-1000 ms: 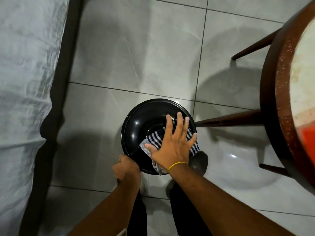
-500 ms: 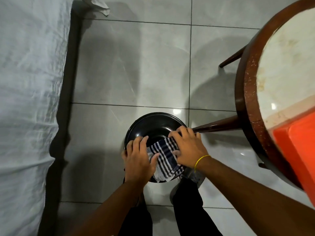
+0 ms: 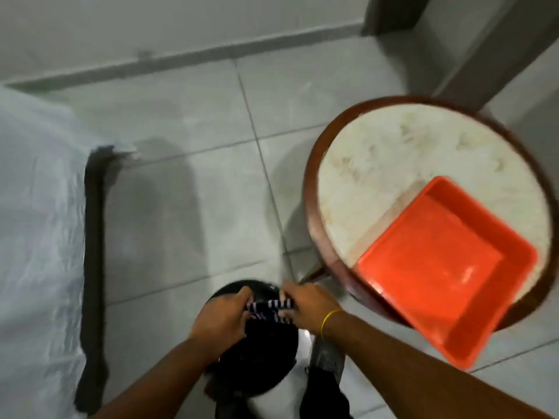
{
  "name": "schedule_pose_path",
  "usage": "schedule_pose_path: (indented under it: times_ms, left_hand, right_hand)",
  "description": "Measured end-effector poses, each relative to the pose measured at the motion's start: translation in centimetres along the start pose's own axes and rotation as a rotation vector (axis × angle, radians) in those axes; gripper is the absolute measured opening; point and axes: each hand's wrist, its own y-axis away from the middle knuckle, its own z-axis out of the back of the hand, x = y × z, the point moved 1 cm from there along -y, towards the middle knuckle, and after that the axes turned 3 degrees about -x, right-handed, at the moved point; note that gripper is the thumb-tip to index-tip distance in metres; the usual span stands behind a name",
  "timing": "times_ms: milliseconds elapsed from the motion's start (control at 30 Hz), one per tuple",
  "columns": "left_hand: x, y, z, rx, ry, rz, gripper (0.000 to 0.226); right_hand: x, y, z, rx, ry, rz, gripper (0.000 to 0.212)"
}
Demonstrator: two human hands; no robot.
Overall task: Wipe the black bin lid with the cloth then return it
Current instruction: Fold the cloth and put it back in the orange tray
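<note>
Gripping the striped cloth (image 3: 270, 308) from both ends, the left hand (image 3: 222, 317) and right hand (image 3: 308, 306) have their fingers clenched on it, just above the black bin lid (image 3: 257, 358), which sits low over the grey tiled floor (image 3: 187, 182). To the right stands a round surface (image 3: 408, 164) with a pale, stained top and dark wooden rim; an orange tray (image 3: 438, 267) rests on it, overhanging the near edge. A bed (image 3: 39, 222) with a white sheet fills the left side. A wall with a skirting strip (image 3: 181, 52) runs across the far end. The frame is blurred.
</note>
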Motion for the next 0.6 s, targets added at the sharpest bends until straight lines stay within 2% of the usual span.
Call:
schedule_pose_path:
  times_ms: [100, 167, 300, 400, 467, 533, 600]
  left_hand:
    - [-5.8, -2.5, 10.7, -0.113, -0.076, -0.149, 0.013]
    - [-10.9, -4.1, 17.4, -0.197, -0.138, -0.272, 0.015]
    - [-22.1, -6.0, 25.4, -0.273, -0.192, -0.571, 0.031]
    - [-28.4, -7.1, 25.4, -0.285, -0.138, -0.697, 0.032]
    - [-31.0, -7.7, 22.3, -0.300, -0.116, -0.784, 0.042]
    - [-32.4, -8.0, 18.3, -0.311, -0.106, -0.845, 0.051]
    - [-32.7, -8.4, 13.9, -0.206, -0.182, -0.864, 0.049]
  right_hand:
    - [1.6, 5.3, 8.5, -0.250, -0.218, -0.022, 0.017]
    - [2.8, 9.1, 14.5, -0.372, -0.321, -0.024, 0.024]
    - [1.8, 17.2, 23.6, -0.647, -0.307, -0.048, 0.038]
    - [-1.2, 21.4, 25.6, -0.862, -0.225, -0.101, 0.049]
    - [-3.9, 23.2, 23.9, -0.968, -0.153, -0.154, 0.054]
    - [-6.5, 23.7, 20.5, -0.942, -0.086, -0.212, 0.058]
    - [-9.5, 23.1, 16.4, -0.766, -0.028, -0.299, 0.062]
